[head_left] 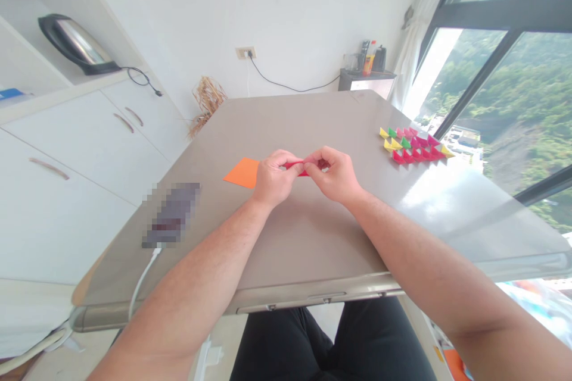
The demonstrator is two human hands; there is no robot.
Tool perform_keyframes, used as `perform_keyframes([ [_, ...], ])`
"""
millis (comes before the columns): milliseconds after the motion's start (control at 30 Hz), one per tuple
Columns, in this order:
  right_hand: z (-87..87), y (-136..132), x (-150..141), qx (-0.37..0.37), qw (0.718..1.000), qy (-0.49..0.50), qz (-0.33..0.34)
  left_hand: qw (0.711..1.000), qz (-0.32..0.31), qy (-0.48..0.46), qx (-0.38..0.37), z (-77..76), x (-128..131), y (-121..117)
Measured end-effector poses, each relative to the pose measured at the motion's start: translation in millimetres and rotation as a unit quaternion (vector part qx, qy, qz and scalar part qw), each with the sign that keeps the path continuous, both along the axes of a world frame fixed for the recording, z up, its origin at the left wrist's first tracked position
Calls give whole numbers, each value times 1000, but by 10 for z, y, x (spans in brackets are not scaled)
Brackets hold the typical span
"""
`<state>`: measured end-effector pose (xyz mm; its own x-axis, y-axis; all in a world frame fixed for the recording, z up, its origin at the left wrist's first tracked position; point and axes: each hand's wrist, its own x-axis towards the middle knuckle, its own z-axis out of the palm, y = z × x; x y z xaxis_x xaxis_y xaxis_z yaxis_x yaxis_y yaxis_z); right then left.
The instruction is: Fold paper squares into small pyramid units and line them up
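Note:
Between my two hands is a small folded piece of red paper [304, 173], raised just above the table's middle. My left hand [277, 177] pinches its left end with thumb and fingers. On the other end, my right hand [329, 171] is closed in a pinch too, the thumbs almost touching. Fingers cover most of the paper, so its full shape is hidden. Beside my left hand lies a flat sheet of orange paper [242, 173], partly covered by that hand.
Rows of small folded paper pieces [415, 147] in yellow, green, pink and red stand at the table's right. A pixelated phone-like object [174, 211] with a white cable [143, 280] lies at the left of the grey table [308, 250]. A kettle [83, 44] rests on the cabinet.

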<state>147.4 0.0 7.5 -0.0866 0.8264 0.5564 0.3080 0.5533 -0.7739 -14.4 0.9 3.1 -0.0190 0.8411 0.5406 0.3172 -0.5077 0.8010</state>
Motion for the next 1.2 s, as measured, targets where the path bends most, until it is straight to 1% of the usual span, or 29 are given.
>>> perform_keyframes([
  [167, 1, 17, 17, -43, 999, 5, -5, 999, -6, -37, -20, -38, -14, 29],
  [267, 6, 11, 26, -44, 999, 16, -2, 997, -29, -65, -44, -64, -20, 50],
  [367, 13, -1, 25, -44, 998, 32, 18, 994, -42, -75, -64, -74, -22, 59],
  [500, 31, -10, 15, -79, 994, 61, 42, 993, -42, -72, -81, -52, -19, 42],
  [700, 39, 7, 2, -119, 984, 114, 67, 990, -48, -96, -97, 8, 9, -14],
  [867, 26, 25, -2, -137, 975, 151, 90, 987, -54, -105, -105, 28, 22, -31],
  [1033, 13, 42, -11, -142, 967, 185, 105, 986, -58, -109, -108, 11, 12, -20],
  [1200, -3, 45, -17, -147, 965, 191, 104, 983, -59, -122, -127, -1, 4, -16],
])
